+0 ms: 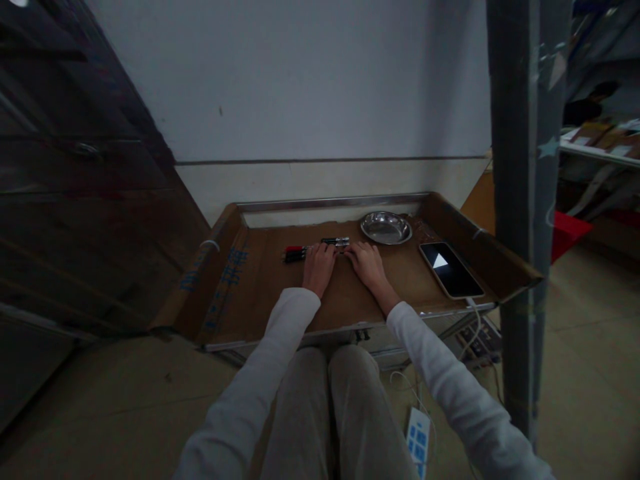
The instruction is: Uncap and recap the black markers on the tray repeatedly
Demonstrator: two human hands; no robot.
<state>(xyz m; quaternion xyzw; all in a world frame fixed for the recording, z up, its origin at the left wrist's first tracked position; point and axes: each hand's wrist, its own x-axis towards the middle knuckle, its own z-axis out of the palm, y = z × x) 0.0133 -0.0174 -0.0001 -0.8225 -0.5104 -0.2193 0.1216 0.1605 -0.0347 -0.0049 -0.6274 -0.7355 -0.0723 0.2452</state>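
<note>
On the brown cardboard surface lie several pens, side by side and pointing left to right. A red pen (294,249) and black pens (294,257) stick out to the left of my left hand (319,264), whose curled fingers press down over them. Just behind its fingertips, another black pen (334,240) with a silvery end lies on the cardboard. My right hand (367,262) is closed at the right ends of the pens, its fingertips bent down close to my left hand. My fingers hide the middle of the pens, so their exact number is unclear.
A round shiny metal dish (386,228) stands behind my right hand. Farther right lies a phone (451,269) with a white cable (474,327). Raised cardboard sides (205,267) edge the table. A grey post (525,200) stands to the right; a power strip (418,437) lies on the floor.
</note>
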